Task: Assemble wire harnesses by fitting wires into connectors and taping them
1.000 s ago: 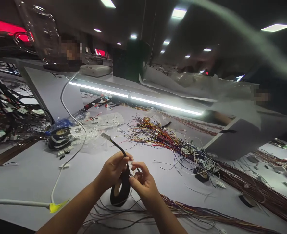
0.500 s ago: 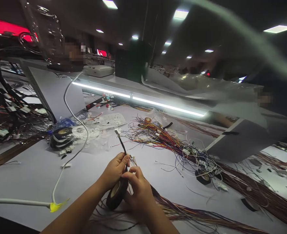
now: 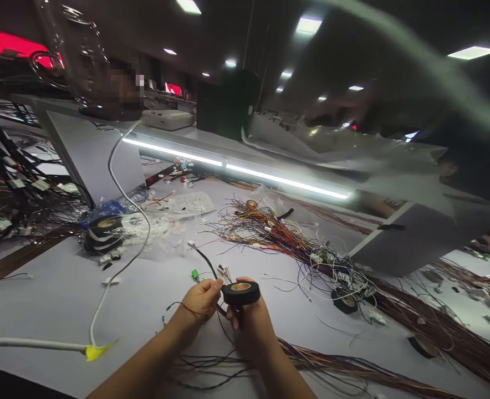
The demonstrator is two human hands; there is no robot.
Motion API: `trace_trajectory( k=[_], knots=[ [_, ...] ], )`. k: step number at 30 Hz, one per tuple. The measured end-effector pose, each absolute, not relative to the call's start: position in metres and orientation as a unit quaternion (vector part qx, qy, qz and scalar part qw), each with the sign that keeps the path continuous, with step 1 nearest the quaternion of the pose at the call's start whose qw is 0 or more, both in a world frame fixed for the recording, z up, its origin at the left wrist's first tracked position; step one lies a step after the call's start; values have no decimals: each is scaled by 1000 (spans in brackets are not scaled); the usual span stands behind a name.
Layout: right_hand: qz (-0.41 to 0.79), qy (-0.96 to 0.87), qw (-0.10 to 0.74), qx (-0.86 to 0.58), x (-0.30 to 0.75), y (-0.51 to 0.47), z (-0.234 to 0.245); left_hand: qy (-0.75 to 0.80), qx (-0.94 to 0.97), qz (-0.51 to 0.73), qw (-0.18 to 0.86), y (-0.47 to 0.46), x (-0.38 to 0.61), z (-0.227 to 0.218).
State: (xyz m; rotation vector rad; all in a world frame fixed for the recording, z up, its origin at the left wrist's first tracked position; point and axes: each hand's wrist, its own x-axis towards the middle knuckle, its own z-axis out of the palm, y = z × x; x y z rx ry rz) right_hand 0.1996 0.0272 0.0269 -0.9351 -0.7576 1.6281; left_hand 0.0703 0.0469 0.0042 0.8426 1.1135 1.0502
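Observation:
Between the thumb and fingers of my left hand point(image 3: 201, 302) is a wire harness point(image 3: 205, 259), partly wrapped in black, with a small white connector point(image 3: 191, 244) at its far end. My right hand point(image 3: 255, 321) grips a roll of black tape point(image 3: 241, 293), its cardboard core facing up, close beside the left fingertips. A green connector point(image 3: 195, 274) on a thin wire sticks out past my left hand. More loose wire ends point(image 3: 225, 271) show just beyond the tape roll. Where the tape meets the harness is hard to make out.
A large bundle of coloured wires point(image 3: 270, 227) lies across the table behind my hands. Another tape roll point(image 3: 345, 301) sits at the right. A white cable point(image 3: 148, 227) crosses the left side near plastic bags point(image 3: 162, 235). A lamp strip point(image 3: 282, 180) spans the back.
The tape roll has gone from hanging upright below my hands to lying flat in my right hand. The harness has dropped lower, and the green connector has come into view.

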Motion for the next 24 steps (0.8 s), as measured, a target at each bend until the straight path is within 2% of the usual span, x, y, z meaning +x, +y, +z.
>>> trace_trajectory(
  k=[7, 10, 13, 17, 19, 21, 24],
  knots=[
    [682, -316, 522, -402, 202, 25, 30, 380, 384, 444, 715, 34, 82, 26],
    [684, -266, 538, -415, 203, 29, 26, 419, 427, 453, 661, 33, 74, 27],
    [691, -222, 534, -433, 203, 33, 21, 506, 495, 434, 558, 37, 63, 20],
    [695, -259, 487, -462, 210, 40, 16, 555, 564, 353, 499, 45, 52, 15],
    [633, -364, 459, -505, 220, 44, 16, 557, 571, 327, 508, 47, 49, 15],
    [501, -524, 443, -528, 232, 50, 21, 555, 574, 311, 515, 49, 46, 17],
    [330, -724, 384, -469, 248, 59, 42, 554, 587, 301, 507, 49, 43, 18]
  ],
)
